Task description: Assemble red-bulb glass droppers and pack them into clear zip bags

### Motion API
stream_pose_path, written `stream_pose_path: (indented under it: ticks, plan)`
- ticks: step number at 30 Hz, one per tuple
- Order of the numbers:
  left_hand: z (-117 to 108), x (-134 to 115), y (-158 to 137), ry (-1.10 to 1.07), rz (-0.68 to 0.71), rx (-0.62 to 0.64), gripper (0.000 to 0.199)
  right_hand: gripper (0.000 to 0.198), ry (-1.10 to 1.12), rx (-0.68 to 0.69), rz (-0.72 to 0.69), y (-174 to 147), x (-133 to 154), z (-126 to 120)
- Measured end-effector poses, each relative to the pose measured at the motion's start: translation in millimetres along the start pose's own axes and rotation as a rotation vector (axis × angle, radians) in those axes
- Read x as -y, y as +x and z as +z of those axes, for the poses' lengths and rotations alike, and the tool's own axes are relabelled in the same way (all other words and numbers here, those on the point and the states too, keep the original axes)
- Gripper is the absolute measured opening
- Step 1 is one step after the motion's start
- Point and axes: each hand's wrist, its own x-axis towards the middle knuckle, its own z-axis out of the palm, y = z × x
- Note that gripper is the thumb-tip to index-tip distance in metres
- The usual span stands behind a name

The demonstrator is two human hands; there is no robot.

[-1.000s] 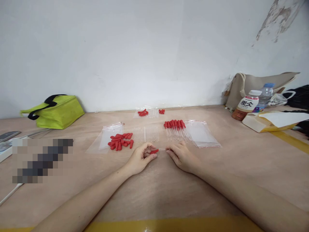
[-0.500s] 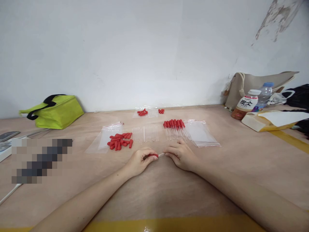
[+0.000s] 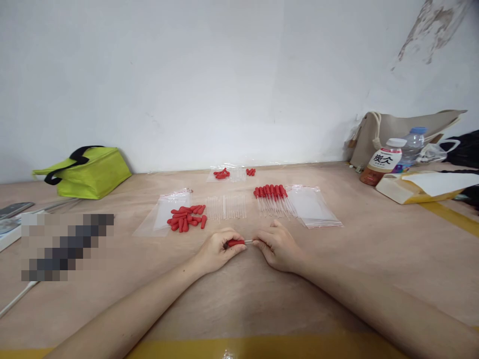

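Observation:
My left hand point(image 3: 219, 250) is closed round a red rubber bulb point(image 3: 236, 243), its open end facing right. From that end a clear glass dropper tube point(image 3: 249, 242) runs to my right hand point(image 3: 279, 248), whose fingertips pinch it. How deep the tube sits in the bulb I cannot tell. Beyond my left hand lies a pile of loose red bulbs point(image 3: 184, 218). A row of bare glass tubes point(image 3: 225, 207) lies to the right of that pile. Past my right hand, several droppers with red bulbs fitted point(image 3: 270, 192) lie side by side.
Clear zip bags lie at the left point(image 3: 161, 212) and right point(image 3: 316, 207). Another clear bag point(image 3: 235, 173) with bulbs and tubes lies near the wall. A green bag point(image 3: 93, 172) stands at left; a drink bottle point(image 3: 382, 163) and a beige bag point(image 3: 364, 137) are at right.
My left fingers have shifted a little, so more of the red bulb shows. Both hands keep hold in nearly the same place, and the view has moved very slightly.

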Motion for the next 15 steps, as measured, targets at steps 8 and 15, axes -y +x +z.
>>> stream_pose_path:
  ticks: [8,15]
  plan:
    - [1.4,0.7,-1.4,0.02,-0.008,0.022,0.014,0.018,0.039,-0.003,0.019,3.5,5.1,6.3]
    - [-2.6,7.3,3.9,0.029,-0.003,-0.04,0.013,0.02,-0.031,0.033,0.009,7.8,7.1,-3.4]
